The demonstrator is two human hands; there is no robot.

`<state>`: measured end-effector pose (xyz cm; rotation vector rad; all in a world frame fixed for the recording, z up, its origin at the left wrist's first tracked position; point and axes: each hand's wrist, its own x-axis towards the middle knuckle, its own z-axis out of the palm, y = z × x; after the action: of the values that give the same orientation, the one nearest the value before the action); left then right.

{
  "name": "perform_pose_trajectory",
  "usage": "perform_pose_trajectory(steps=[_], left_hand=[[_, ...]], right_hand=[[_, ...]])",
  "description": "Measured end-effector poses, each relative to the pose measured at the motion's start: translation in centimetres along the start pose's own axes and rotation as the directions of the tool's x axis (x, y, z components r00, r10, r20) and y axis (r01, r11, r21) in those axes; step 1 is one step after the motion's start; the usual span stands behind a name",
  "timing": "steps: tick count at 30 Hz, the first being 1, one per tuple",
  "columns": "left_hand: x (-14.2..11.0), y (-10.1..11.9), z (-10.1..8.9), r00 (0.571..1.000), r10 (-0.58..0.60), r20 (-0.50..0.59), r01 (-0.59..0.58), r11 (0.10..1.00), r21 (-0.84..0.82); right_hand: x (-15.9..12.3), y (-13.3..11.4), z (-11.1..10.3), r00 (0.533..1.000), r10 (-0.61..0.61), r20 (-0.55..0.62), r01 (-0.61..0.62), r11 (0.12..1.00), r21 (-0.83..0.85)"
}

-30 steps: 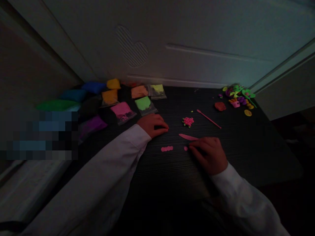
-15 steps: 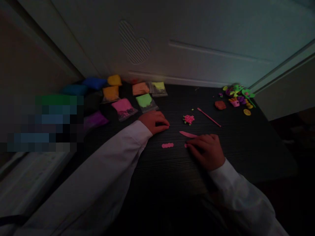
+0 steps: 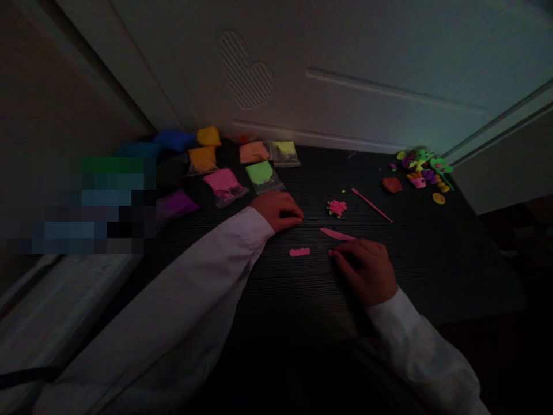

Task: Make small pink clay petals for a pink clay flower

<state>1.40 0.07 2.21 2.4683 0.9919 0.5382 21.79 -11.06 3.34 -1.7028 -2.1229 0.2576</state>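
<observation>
My right hand (image 3: 367,271) rests low over the dark table, its thumb and forefinger pinched on a small pink clay piece (image 3: 331,252). A pink plastic clay knife (image 3: 336,234) lies beside that hand, its rear end hidden by the fingers. Left of the pinch, a flat pink clay strip (image 3: 299,252) with a wavy edge lies on the tabletop. My left hand (image 3: 279,211) is on the table with thumb and fingertips together; what they hold, if anything, is too small to make out. Beyond both hands sits a pink clay flower (image 3: 336,208) with green leaf tips.
Several bags of coloured clay, including a pink bag (image 3: 224,185) and a green bag (image 3: 261,174), lie at the back left. A thin pink tool (image 3: 372,206) lies right of the flower. Farther right are a red lump (image 3: 391,184) and small clay figures (image 3: 418,180).
The whole view has shifted slightly, so things appear a little farther right. Both hands keep nearly the same pose and place on the table.
</observation>
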Motion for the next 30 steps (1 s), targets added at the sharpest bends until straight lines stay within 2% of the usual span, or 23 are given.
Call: perform_pose_trajectory(steps=[7, 16, 22, 30], left_hand=[[0.02, 0.01, -0.12, 1.000, 0.012, 0.008, -0.012, 1.000, -0.001], [0.07, 0.05, -0.13, 1.000, 0.003, 0.013, -0.003, 1.000, 0.003], [0.07, 0.24, -0.31, 1.000, -0.007, 0.020, 0.008, 1.000, -0.006], [0.05, 0.00, -0.05, 1.000, -0.008, 0.008, 0.008, 1.000, -0.005]], right_hand=[[-0.36, -0.32, 0.55, 0.994, 0.050, -0.092, -0.054, 0.998, -0.036], [-0.37, -0.57, 0.45, 0.994, 0.083, -0.076, -0.088, 0.994, -0.063], [-0.29, -0.60, 0.44, 0.991, 0.051, -0.125, -0.059, 0.996, -0.062], [-0.38, -0.58, 0.20, 0.994, 0.031, -0.106, -0.034, 0.999, -0.027]])
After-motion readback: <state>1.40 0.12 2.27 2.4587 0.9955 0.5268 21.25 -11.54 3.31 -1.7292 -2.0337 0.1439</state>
